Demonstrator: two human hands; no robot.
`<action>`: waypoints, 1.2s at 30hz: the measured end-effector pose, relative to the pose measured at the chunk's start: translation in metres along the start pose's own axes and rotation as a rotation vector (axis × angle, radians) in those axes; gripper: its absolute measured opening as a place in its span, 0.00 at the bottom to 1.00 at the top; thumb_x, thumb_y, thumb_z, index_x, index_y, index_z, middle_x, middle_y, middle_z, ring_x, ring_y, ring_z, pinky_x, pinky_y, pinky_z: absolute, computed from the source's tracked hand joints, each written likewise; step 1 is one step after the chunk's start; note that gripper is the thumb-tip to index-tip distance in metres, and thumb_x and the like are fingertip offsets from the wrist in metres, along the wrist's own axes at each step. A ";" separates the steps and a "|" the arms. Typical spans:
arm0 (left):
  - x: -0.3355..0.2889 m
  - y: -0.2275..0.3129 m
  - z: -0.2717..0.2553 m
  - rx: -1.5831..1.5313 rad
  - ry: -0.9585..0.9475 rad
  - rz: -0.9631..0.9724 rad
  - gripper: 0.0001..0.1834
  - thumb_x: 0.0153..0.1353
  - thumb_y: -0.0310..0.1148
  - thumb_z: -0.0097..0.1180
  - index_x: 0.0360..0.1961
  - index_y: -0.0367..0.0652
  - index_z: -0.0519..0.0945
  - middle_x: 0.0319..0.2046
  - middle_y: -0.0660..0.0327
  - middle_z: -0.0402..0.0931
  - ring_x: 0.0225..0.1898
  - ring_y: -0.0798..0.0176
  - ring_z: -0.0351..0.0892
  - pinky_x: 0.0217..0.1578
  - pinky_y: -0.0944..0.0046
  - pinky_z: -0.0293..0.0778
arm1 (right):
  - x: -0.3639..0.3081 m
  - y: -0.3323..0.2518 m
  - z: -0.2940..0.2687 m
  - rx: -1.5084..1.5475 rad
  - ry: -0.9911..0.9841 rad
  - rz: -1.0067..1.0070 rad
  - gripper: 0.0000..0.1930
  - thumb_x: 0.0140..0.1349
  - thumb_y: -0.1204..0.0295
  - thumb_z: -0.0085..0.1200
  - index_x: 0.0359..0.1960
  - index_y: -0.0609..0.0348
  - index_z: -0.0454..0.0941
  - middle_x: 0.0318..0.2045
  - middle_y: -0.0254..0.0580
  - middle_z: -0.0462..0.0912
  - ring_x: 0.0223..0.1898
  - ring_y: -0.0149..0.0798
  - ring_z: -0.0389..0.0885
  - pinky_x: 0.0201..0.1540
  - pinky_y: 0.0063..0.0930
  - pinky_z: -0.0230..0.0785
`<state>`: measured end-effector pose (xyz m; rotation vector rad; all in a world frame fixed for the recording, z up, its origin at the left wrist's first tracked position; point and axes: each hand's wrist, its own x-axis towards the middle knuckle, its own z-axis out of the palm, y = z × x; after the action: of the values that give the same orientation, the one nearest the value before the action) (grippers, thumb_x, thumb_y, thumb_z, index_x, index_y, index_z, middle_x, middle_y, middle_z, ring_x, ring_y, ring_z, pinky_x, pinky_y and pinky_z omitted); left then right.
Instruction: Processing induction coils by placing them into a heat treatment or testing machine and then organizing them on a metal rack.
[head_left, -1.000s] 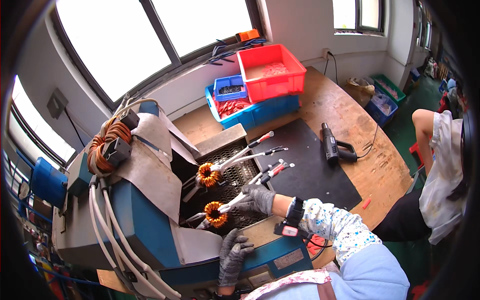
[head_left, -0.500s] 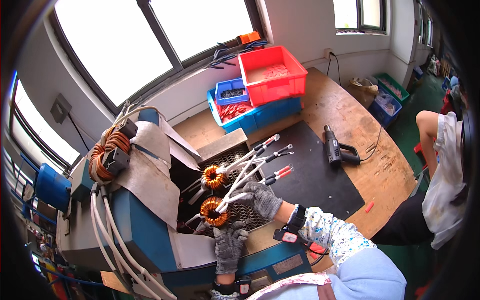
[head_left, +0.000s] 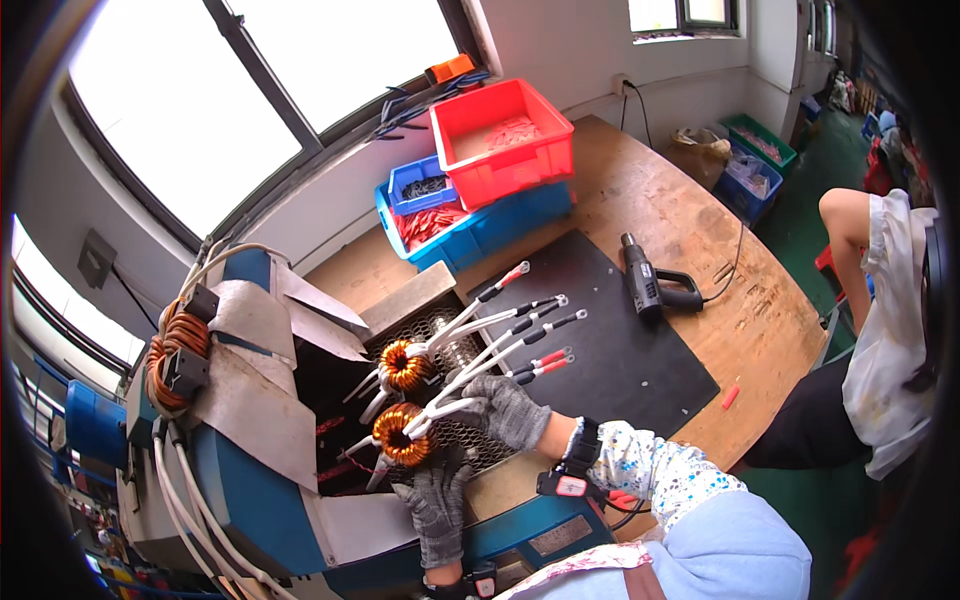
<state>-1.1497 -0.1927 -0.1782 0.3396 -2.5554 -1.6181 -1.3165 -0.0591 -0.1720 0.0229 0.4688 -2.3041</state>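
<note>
Two ring-shaped coils wound with copper wire, the far coil (head_left: 405, 368) and the near coil (head_left: 386, 434), lie over the mesh opening of a blue-and-grey machine. White cables (head_left: 470, 375) run from them to the right, ending in metal ring lugs with black or red sleeves. My right hand (head_left: 508, 412), in a grey glove, is closed around white cables beside the near coil. My gloved left hand (head_left: 438, 505) rests at the machine's front edge just below that coil, fingers apart. Its fingertips are partly in shadow, so contact with the coil is unclear.
A black heat gun (head_left: 655, 285) lies on the wooden table, beside a black mat (head_left: 610, 350). Red bin (head_left: 510, 150), blue bin (head_left: 480, 238) and a small blue tray stand at the back. Another person (head_left: 885, 330) sits at the right. Thick cables (head_left: 180, 500) hang down the machine's left.
The view has shifted, moving the scene left. The near coil's cables have swung and spread, and the coil has tilted. My left hand's fingers now point up toward the coil; my right hand keeps its grip.
</note>
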 end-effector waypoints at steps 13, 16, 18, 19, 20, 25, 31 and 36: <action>0.046 0.049 0.009 -1.159 -0.119 -0.061 0.41 0.63 0.62 0.24 0.63 0.35 0.54 0.65 0.48 0.50 0.67 0.47 0.47 0.66 0.50 0.44 | 0.028 -0.054 0.019 -0.197 0.034 -0.089 0.12 0.54 0.78 0.46 0.42 0.62 0.71 0.38 0.49 0.78 0.39 0.45 0.81 0.39 0.36 0.80; 0.052 0.034 0.016 -1.331 -0.247 -0.046 0.41 0.63 0.62 0.24 0.63 0.36 0.53 0.65 0.49 0.49 0.67 0.48 0.45 0.67 0.50 0.41 | 0.033 -0.064 0.010 -0.257 0.056 -0.044 0.11 0.53 0.75 0.50 0.39 0.60 0.74 0.33 0.45 0.80 0.36 0.41 0.81 0.34 0.33 0.80; 0.052 0.031 0.018 -1.294 -0.238 -0.053 0.42 0.62 0.63 0.24 0.64 0.37 0.53 0.66 0.50 0.47 0.68 0.48 0.44 0.67 0.50 0.40 | 0.025 -0.080 0.020 -0.398 0.170 0.087 0.11 0.54 0.73 0.51 0.39 0.59 0.74 0.30 0.42 0.80 0.35 0.37 0.81 0.33 0.27 0.79; 0.053 0.033 0.023 -1.275 -0.253 -0.085 0.42 0.62 0.64 0.24 0.64 0.37 0.53 0.66 0.51 0.47 0.68 0.49 0.44 0.67 0.50 0.40 | 0.034 -0.081 0.006 -0.400 0.174 0.082 0.11 0.54 0.73 0.51 0.39 0.59 0.74 0.30 0.42 0.80 0.35 0.37 0.81 0.33 0.27 0.79; 0.053 0.034 0.029 -1.256 -0.267 -0.115 0.43 0.61 0.64 0.24 0.64 0.38 0.52 0.67 0.52 0.46 0.68 0.49 0.43 0.67 0.50 0.39 | 0.053 -0.080 -0.019 -0.556 0.248 -0.007 0.11 0.55 0.72 0.52 0.40 0.59 0.75 0.28 0.41 0.80 0.34 0.36 0.81 0.33 0.24 0.77; 0.047 0.035 0.033 -1.130 -0.252 -0.112 0.39 0.63 0.61 0.25 0.65 0.41 0.50 0.68 0.56 0.45 0.68 0.49 0.44 0.66 0.49 0.39 | 0.063 -0.073 -0.019 -0.026 0.036 -0.091 0.18 0.56 0.77 0.55 0.50 0.56 0.70 0.37 0.41 0.79 0.37 0.36 0.80 0.39 0.22 0.76; 0.042 0.042 0.032 -1.174 -0.237 -0.134 0.37 0.65 0.58 0.25 0.65 0.40 0.51 0.67 0.53 0.46 0.67 0.48 0.46 0.66 0.49 0.44 | 0.045 -0.065 -0.042 -0.099 -0.137 -0.214 0.27 0.57 0.80 0.52 0.60 0.57 0.60 0.51 0.43 0.73 0.47 0.37 0.77 0.47 0.28 0.74; 0.039 0.050 0.034 -1.176 -0.233 -0.176 0.37 0.65 0.59 0.25 0.65 0.40 0.51 0.67 0.52 0.47 0.67 0.48 0.46 0.66 0.49 0.44 | 0.036 -0.067 -0.047 -0.182 -0.209 -0.205 0.28 0.57 0.79 0.52 0.60 0.58 0.59 0.48 0.41 0.74 0.47 0.32 0.76 0.49 0.25 0.72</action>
<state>-1.2012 -0.1521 -0.1491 0.2437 -1.2590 -2.9423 -1.3944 -0.0258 -0.1997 -0.3667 0.5927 -2.4196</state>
